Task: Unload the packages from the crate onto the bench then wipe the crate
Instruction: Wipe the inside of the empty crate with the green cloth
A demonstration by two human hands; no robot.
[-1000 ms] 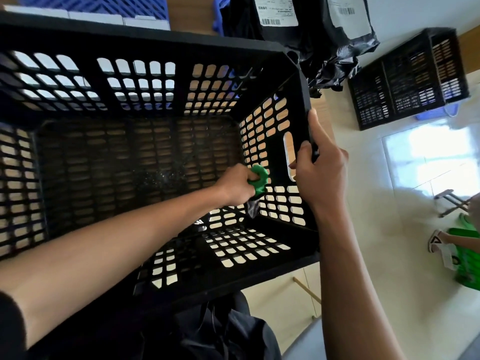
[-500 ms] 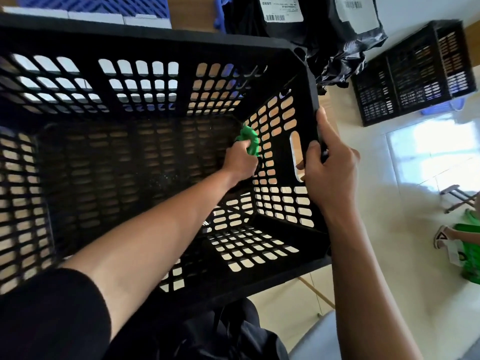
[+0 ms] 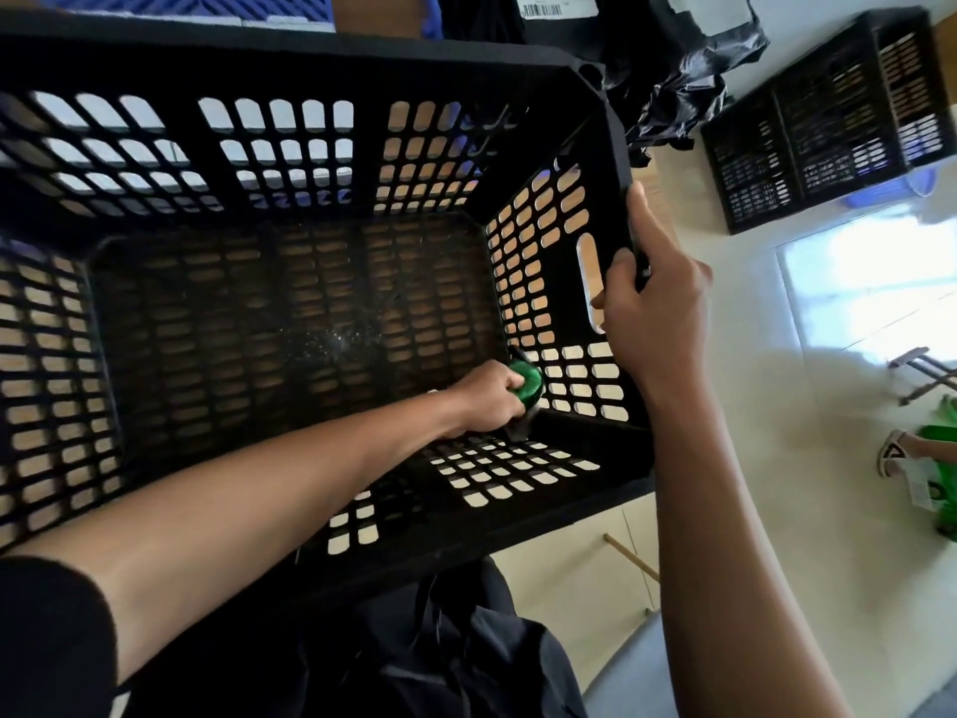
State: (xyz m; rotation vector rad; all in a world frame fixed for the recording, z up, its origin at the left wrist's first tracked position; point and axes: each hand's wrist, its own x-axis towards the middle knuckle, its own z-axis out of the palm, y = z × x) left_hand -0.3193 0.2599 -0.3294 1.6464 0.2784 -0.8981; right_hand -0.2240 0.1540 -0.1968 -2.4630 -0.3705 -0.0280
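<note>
Crate [image 3: 310, 70] holds left hand [image 3: 489, 399] clutching green cloth [image 3: 525, 383], right hand [image 3: 652, 313] gripping rim.

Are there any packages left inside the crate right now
No. The crate holds only the left hand gripping a green cloth; its slotted floor is otherwise bare, apart from some specks.

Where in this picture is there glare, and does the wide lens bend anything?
Head view: strong glare whitens the floor tile at right; the crate rim curves with lens distortion; its inside is dim, and pale specks show on its bottom.
</note>
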